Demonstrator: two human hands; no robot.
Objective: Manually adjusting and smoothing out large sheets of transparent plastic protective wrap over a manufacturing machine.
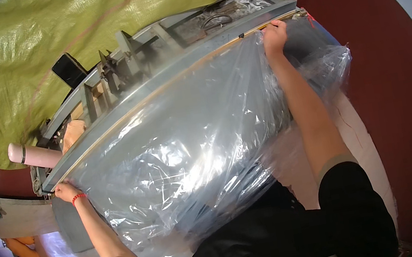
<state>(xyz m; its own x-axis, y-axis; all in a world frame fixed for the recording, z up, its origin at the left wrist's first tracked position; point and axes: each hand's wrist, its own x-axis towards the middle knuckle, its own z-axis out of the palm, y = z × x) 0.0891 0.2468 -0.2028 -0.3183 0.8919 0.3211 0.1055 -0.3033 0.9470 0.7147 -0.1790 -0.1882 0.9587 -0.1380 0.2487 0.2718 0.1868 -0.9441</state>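
Observation:
A wide sheet of clear plastic film (167,157) is stretched between my two arms, its far edge along a thin wooden strip (175,76) on a grey metal frame. My left hand (66,191), with a red cord bracelet at the wrist, is closed on the film's edge at the frame's near left end. Toward the far right end, my right hand (275,38) is closed on the gathered film beside the strip. Folds fan out from it, and loose film hangs past my right forearm. The fingertips of both hands are partly hidden.
Behind the strip runs the grey metal frame (163,35) with crossbars and clamp-like parts. A black phone (69,71) leans there, near a pink bottle (35,155). Yellow-green woven sheeting (105,14) covers the back. At right is dark red floor (397,96); orange items (24,251) lie lower left.

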